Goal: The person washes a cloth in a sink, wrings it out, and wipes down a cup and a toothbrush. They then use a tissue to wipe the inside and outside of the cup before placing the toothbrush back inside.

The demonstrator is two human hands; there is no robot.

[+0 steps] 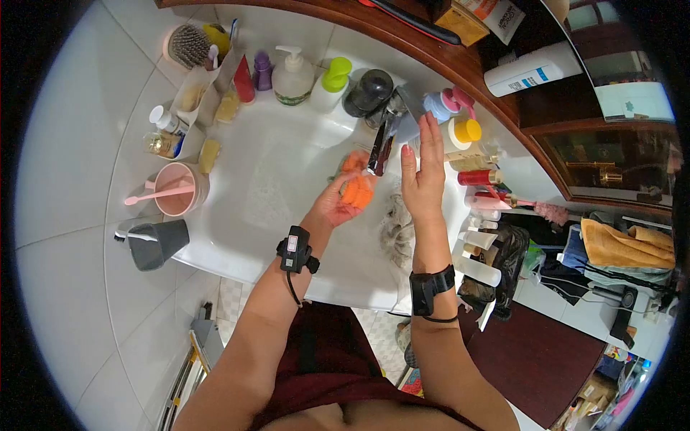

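My left hand [333, 207] is closed around an orange, ridged, soft-looking thing [357, 192] below the faucet [381, 147]. Its exact kind I cannot tell. The white sink basin [277, 215] lies beneath that hand, with a patch of small bubbles at its left. Fingers stretched out and holding nothing, my right hand [424, 176] is raised beside the faucet, its fingertips near the lever. A crumpled grey-white cloth [397, 230] lies along the right side of the basin, just left of my right wrist.
Behind the sink stand a pump bottle [293, 79], a green-capped bottle [332, 82] and a dark round container [369, 93]. At the left are a pink cup [180, 190] with a toothbrush and a grey cup [158, 244]. A wooden cabinet [503, 93] overhangs the right rear.
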